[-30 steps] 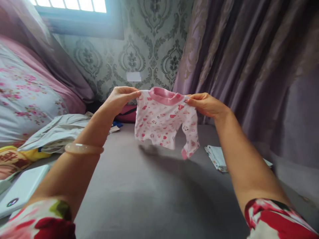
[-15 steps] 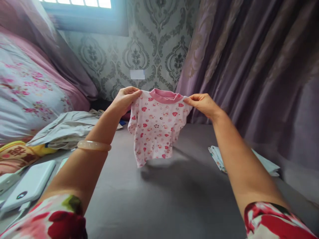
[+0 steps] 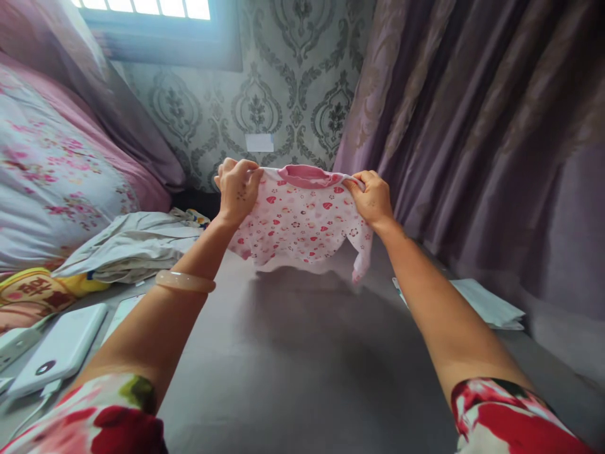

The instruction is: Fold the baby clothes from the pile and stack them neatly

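Observation:
A small child's shirt, white with red hearts and little flowers, hangs in the air above the grey bed surface. Its pink collar is at the top, between my hands. My left hand is closed on the left shoulder of the shirt, and my right hand pinches the right shoulder. The hem billows away from me, and one sleeve dangles below my right hand. Part of the left sleeve is hidden behind my left hand.
Folded cloths lie by the purple curtain on the right. At the left are a crumpled pale garment, a yellow packet, a white power bank with a cable, and floral bedding. Patterned wallpaper rises behind.
The shirt has swung from hanging down to billowing outward, its hem now higher. Both hands have turned with their backs upward, still gripping the shoulders. The right sleeve has swung out.

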`<state>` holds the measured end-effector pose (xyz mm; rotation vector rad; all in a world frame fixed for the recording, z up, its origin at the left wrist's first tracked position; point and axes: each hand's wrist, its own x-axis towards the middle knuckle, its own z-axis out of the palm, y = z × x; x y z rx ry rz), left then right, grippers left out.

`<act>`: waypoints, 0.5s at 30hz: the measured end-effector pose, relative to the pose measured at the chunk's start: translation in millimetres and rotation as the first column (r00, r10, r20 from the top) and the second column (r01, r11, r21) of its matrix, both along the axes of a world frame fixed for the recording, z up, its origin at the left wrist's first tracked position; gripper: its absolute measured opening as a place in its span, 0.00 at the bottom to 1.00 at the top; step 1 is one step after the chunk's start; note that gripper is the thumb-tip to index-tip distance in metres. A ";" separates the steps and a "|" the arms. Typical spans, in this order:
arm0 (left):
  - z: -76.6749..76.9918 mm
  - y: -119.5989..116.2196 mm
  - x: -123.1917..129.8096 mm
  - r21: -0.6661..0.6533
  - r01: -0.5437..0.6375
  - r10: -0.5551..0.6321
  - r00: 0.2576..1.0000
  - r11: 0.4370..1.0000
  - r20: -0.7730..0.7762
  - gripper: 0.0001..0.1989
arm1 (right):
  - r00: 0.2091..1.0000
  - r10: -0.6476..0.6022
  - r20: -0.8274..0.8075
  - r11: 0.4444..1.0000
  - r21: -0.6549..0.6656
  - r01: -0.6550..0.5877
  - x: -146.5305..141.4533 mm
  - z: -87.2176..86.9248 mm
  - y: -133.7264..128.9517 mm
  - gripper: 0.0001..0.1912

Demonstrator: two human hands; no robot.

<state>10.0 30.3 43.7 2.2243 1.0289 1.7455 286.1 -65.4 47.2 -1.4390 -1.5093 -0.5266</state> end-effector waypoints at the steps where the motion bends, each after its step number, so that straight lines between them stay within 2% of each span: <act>1: -1.1 -5.6 -1.5 0.050 -0.055 0.056 0.998 0.997 -0.031 0.15 | 0.998 -0.035 0.057 0.999 0.009 0.035 -3.3 -0.5 -6.2 0.26; 4: -5.6 -22.7 -8.2 0.206 -0.228 0.250 0.964 0.952 -0.087 0.17 | 0.977 -0.117 0.180 0.993 0.006 0.118 -10.4 -3.8 -26.8 0.24; 6: -7.9 -34.0 -14.4 0.290 -0.304 0.343 0.934 0.908 -0.097 0.16 | 0.964 -0.149 0.222 0.989 0.007 0.151 -12.6 -5.9 -40.9 0.24; 10: -8.9 -59.8 -32.6 0.415 -0.322 0.393 0.914 0.851 -0.096 0.13 | 0.931 -0.187 0.312 0.982 0.062 0.177 -16.5 -5.0 -72.3 0.23; 13: -13.3 -82.6 -57.8 0.476 -0.368 0.435 0.900 0.799 -0.034 0.11 | 0.908 -0.183 0.376 0.979 0.154 0.134 -25.2 1.4 -104.7 0.21; 15: -22.0 -97.6 -83.6 0.450 -0.347 0.416 0.907 0.823 -0.061 0.11 | 0.896 -0.145 0.419 0.978 0.197 0.066 -35.2 8.3 -132.1 0.17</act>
